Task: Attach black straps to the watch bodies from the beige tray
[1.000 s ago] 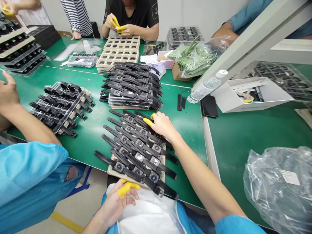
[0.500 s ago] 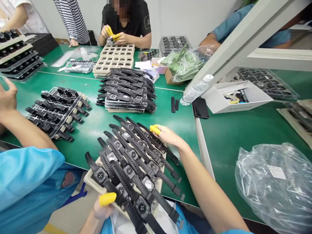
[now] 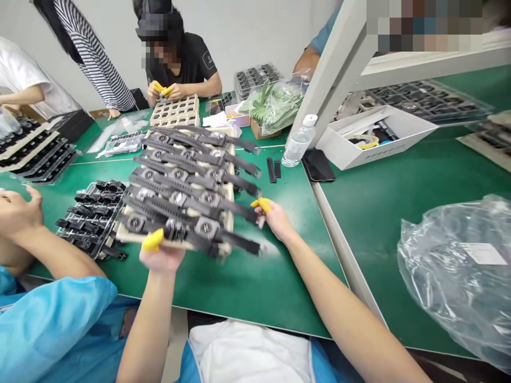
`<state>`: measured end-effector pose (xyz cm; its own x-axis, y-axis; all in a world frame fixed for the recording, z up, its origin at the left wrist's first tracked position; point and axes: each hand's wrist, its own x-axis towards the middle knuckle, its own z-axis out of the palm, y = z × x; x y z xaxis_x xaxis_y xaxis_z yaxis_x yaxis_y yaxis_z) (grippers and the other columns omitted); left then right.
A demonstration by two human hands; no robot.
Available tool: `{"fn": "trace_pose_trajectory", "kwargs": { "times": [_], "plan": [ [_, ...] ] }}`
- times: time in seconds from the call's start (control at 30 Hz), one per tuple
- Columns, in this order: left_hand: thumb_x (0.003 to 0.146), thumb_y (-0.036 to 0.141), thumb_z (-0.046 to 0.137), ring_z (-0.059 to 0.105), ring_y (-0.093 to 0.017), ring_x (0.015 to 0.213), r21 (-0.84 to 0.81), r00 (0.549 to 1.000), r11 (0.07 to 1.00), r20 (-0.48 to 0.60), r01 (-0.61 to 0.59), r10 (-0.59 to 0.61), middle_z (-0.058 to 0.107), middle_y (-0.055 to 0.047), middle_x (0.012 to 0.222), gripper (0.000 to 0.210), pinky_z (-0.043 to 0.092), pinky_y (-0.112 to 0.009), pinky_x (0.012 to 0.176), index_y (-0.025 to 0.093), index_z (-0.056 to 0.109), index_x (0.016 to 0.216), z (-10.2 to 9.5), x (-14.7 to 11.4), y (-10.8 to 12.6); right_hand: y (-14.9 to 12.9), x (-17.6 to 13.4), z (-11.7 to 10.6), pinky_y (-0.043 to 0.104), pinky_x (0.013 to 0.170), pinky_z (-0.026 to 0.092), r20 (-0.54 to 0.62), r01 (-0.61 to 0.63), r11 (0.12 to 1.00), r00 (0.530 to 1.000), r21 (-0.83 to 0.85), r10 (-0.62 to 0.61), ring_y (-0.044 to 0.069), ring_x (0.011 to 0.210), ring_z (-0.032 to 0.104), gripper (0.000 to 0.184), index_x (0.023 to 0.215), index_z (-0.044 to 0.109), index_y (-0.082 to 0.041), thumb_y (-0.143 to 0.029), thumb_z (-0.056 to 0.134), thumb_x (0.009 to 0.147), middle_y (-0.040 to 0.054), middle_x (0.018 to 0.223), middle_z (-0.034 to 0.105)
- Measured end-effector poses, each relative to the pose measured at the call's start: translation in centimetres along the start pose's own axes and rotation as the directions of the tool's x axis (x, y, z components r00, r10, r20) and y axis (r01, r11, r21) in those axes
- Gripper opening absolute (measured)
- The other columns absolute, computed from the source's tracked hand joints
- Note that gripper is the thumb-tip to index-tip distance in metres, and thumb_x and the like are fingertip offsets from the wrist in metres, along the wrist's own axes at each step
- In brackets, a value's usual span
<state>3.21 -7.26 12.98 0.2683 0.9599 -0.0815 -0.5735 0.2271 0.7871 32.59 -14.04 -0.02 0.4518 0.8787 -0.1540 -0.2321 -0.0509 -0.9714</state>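
Left hand [image 3: 163, 258]: grips tray [image 3: 124, 234] at near edge, thumb on top.
Right hand [image 3: 268, 210]: beside strap ends [image 3: 245, 213]; cannot tell if gripping one.
Tray: ahead of left grip, above table [image 3: 239, 287]; probably stiff, rather heavy.
Watches [image 3: 205, 227]: may slide easily; best to support tray by rims.

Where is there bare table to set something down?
Green table is bare between the held watch tray and its own front edge, left of the right forearm. Right of the divider, another bare patch separates white box and plastic bag. Crowded: far side, around bagged green strips; left, around the co-worker's forearm.
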Motion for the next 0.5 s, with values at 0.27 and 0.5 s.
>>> {"fn": "trace_pose_trajectory", "kwargs": {
  "times": [0.27,0.5],
  "plan": [
    [0.089,0.028,0.056,0.074,-0.023,0.084,-0.139,0.994,0.990,0.113,0.008,0.008,0.078,-0.011,0.095,0.022,0.063,-0.035,0.074,0.015,0.070,0.100,8.9,15.9,-1.1,0.6,-0.9,0.3,0.025,0.054,0.043,0.078,0.094,0.970,0.994,-0.225,-0.078,0.015,0.058,0.056,0.016,0.085,0.066,-0.020,-0.033,0.061,0.079,-0.0019,0.063,0.061],
    [0.086,0.016,0.049,0.076,-0.024,0.087,-0.073,0.994,0.991,-0.006,0.108,-0.109,0.078,-0.012,0.096,0.031,0.065,-0.039,0.076,0.013,0.070,0.109,7.3,17.8,-2.6,0.8,-0.3,0.0,0.026,0.054,0.043,0.100,0.120,0.951,0.990,-0.286,-0.094,0.015,0.057,0.056,0.020,0.087,0.067,-0.020,-0.024,0.052,0.074,-0.0012,0.064,0.061]
  ]
}}
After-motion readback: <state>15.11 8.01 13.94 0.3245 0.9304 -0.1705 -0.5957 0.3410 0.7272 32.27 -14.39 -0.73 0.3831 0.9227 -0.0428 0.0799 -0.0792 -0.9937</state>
